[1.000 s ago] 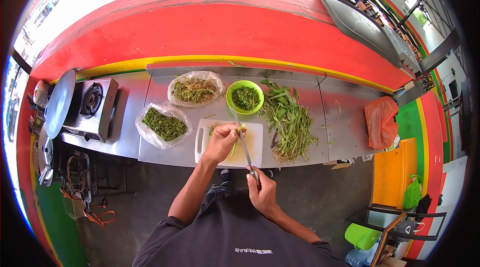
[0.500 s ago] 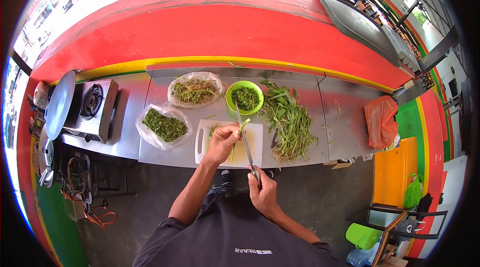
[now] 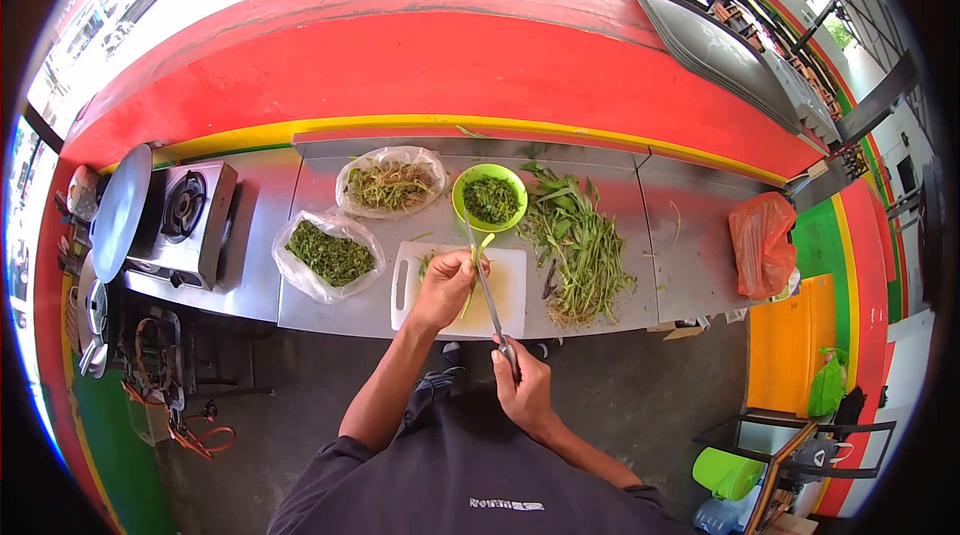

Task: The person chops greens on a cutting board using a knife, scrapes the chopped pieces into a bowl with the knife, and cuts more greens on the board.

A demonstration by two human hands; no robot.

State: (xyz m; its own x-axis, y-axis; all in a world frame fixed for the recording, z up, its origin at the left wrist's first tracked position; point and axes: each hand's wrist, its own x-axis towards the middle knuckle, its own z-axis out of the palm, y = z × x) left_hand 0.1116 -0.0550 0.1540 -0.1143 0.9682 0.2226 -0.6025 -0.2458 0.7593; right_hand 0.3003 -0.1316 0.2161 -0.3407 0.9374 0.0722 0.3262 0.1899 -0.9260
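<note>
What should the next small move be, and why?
Probably ease the knife along the green stem in one short trimming stroke: the left hand pinches the stem over the white cutting board, while the right hand holds the knife close beside it, though contact is unclear.

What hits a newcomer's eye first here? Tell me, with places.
A broad red wall strikes first, sweeping across behind the metal counter. Next comes the lime-green bowl of chopped greens, left of a leafy heap. Below it, the right grip holds a knife over the white board.
</note>
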